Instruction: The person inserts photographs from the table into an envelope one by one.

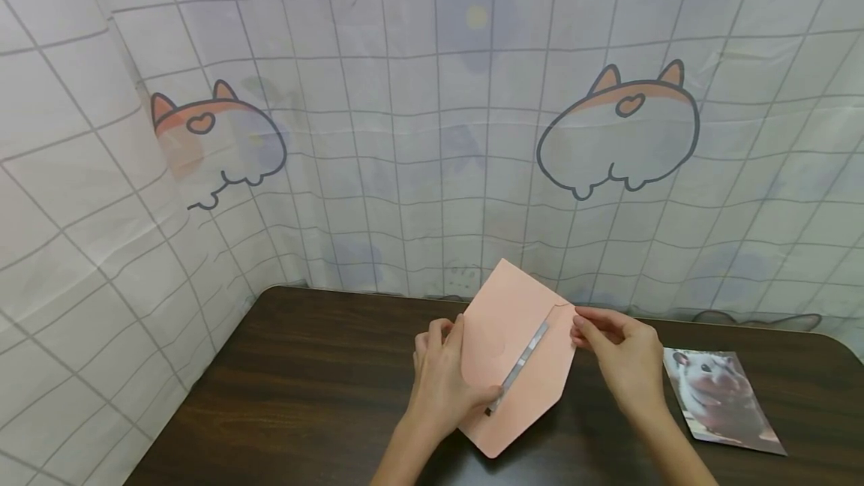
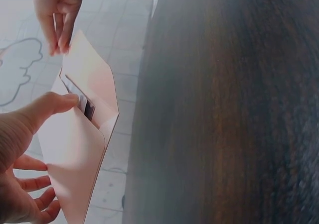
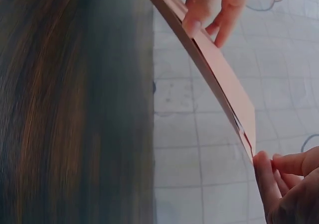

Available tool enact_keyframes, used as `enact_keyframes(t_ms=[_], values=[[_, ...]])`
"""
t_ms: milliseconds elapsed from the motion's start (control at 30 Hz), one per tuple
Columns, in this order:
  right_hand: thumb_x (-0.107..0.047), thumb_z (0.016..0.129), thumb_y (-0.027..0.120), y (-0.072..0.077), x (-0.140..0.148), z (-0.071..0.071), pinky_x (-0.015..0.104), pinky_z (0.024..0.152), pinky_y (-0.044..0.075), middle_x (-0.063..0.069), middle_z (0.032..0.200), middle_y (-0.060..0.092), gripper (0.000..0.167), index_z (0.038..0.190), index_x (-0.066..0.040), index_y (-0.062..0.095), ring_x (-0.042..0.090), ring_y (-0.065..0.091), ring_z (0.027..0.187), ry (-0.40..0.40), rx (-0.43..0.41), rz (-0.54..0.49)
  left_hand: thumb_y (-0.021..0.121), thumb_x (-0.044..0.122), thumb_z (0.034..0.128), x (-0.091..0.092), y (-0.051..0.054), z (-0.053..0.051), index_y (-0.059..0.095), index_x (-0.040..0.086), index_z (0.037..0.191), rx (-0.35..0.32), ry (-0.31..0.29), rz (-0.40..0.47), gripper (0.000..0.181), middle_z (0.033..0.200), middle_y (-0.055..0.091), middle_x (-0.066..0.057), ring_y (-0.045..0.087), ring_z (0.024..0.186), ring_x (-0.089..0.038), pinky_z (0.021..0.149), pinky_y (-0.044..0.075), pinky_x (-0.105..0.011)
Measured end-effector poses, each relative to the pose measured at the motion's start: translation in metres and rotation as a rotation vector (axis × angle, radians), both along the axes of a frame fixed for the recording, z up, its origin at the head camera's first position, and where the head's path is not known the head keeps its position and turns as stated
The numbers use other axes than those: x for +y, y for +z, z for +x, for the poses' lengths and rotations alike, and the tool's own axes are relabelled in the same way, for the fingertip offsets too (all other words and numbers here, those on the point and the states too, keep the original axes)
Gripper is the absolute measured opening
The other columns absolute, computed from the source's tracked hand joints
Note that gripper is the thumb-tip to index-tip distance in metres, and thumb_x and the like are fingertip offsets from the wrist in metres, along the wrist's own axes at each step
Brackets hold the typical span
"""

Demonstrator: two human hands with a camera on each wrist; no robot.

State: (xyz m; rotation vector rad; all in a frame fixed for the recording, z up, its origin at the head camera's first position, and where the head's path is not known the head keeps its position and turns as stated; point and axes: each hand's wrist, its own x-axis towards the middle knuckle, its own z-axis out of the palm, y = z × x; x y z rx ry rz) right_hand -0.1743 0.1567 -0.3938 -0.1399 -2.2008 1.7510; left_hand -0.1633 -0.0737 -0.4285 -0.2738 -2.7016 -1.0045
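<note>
A pink envelope (image 1: 516, 306) is held up above the table, tilted, its pointed flap unfolded. A thin grey-white edge of something (image 1: 523, 366) shows in its opening; in the left wrist view the opening gapes around this insert (image 2: 75, 89). My left hand (image 1: 439, 381) grips the envelope's left side, thumb at the opening against the insert and fingers behind. My right hand (image 1: 624, 358) pinches the envelope's right corner between thumb and fingers, as the right wrist view also shows at the envelope's (image 3: 224, 79) lower end.
A photo print of a hamster-like animal (image 1: 725, 400) lies on the dark wooden table (image 1: 304, 381), to the right of my right hand. Behind the table's far edge hangs a white grid-patterned curtain (image 1: 405, 133) with cartoon animal drawings.
</note>
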Motion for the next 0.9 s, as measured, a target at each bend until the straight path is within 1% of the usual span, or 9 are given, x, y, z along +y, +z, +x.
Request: enact_keyframes(t_ms=[100, 167, 333, 400, 467, 567, 700, 900], values=[[0.001, 0.098, 0.071, 0.000, 0.006, -0.001, 0.019, 0.069, 0.059, 0.013, 0.091, 0.080, 0.023, 0.117, 0.014, 0.073, -0.003, 0.072, 0.070, -0.016, -0.001, 0.024, 0.101, 0.027, 0.0645, 0.000, 0.000, 0.000, 0.053, 0.004, 0.150, -0.008, -0.002, 0.002, 0.101, 0.136, 0.050, -0.016, 0.042, 0.123, -0.039, 0.103, 0.040, -0.055], [0.000, 0.098, 0.071, -0.001, 0.011, -0.002, 0.018, 0.068, 0.059, 0.013, 0.092, 0.080, 0.023, 0.117, 0.014, 0.073, -0.003, 0.072, 0.069, -0.028, 0.000, 0.050, 0.101, 0.027, 0.0644, 0.000, 0.000, 0.000, 0.053, 0.004, 0.150, -0.014, -0.004, -0.002, 0.101, 0.138, 0.049, -0.016, 0.042, 0.124, -0.039, 0.103, 0.040, -0.056], [-0.002, 0.099, 0.072, -0.004, 0.026, -0.005, 0.018, 0.067, 0.059, 0.021, 0.101, 0.078, 0.024, 0.118, 0.012, 0.073, -0.005, 0.070, 0.069, -0.051, 0.007, 0.136, 0.101, 0.027, 0.0647, 0.000, 0.001, 0.000, 0.051, 0.005, 0.151, -0.028, -0.009, -0.001, 0.103, 0.140, 0.049, -0.017, 0.041, 0.127, -0.040, 0.106, 0.039, -0.057], [-0.004, 0.099, 0.072, -0.006, 0.032, -0.007, 0.018, 0.067, 0.059, 0.021, 0.102, 0.078, 0.024, 0.119, 0.010, 0.073, -0.006, 0.070, 0.070, -0.056, 0.001, 0.167, 0.101, 0.027, 0.0647, 0.000, 0.002, 0.000, 0.050, 0.005, 0.152, -0.030, -0.011, 0.000, 0.103, 0.140, 0.048, -0.017, 0.041, 0.127, -0.040, 0.105, 0.039, -0.057], [-0.006, 0.100, 0.072, -0.007, 0.038, -0.009, 0.019, 0.067, 0.059, 0.022, 0.103, 0.078, 0.026, 0.120, 0.010, 0.073, -0.006, 0.070, 0.070, -0.061, -0.007, 0.192, 0.101, 0.027, 0.0646, 0.000, 0.002, 0.000, 0.050, 0.005, 0.152, -0.031, -0.012, -0.006, 0.104, 0.140, 0.048, -0.017, 0.041, 0.126, -0.040, 0.105, 0.039, -0.057], [-0.008, 0.100, 0.072, -0.010, 0.047, -0.011, 0.018, 0.065, 0.059, 0.022, 0.099, 0.079, 0.027, 0.121, 0.009, 0.072, -0.008, 0.068, 0.067, -0.069, -0.012, 0.238, 0.101, 0.027, 0.0644, 0.000, 0.002, 0.000, 0.049, 0.006, 0.153, -0.032, -0.018, -0.013, 0.105, 0.140, 0.048, -0.017, 0.042, 0.124, -0.040, 0.104, 0.039, -0.056], [-0.007, 0.100, 0.071, -0.014, 0.057, -0.014, 0.014, 0.062, 0.056, 0.027, 0.099, 0.077, 0.026, 0.120, 0.010, 0.072, -0.013, 0.064, 0.064, -0.078, 0.011, 0.303, 0.102, 0.027, 0.0642, 0.000, 0.002, 0.000, 0.049, 0.005, 0.153, -0.032, -0.028, -0.013, 0.106, 0.139, 0.048, -0.017, 0.042, 0.124, -0.040, 0.103, 0.040, -0.055], [-0.004, 0.100, 0.071, -0.023, 0.075, -0.018, 0.014, 0.060, 0.055, 0.032, 0.103, 0.075, 0.025, 0.120, 0.011, 0.071, -0.016, 0.061, 0.066, -0.077, 0.058, 0.384, 0.102, 0.027, 0.0636, 0.000, 0.002, 0.001, 0.049, 0.004, 0.153, -0.029, -0.039, -0.011, 0.106, 0.137, 0.049, -0.018, 0.042, 0.124, -0.041, 0.102, 0.040, -0.055]])
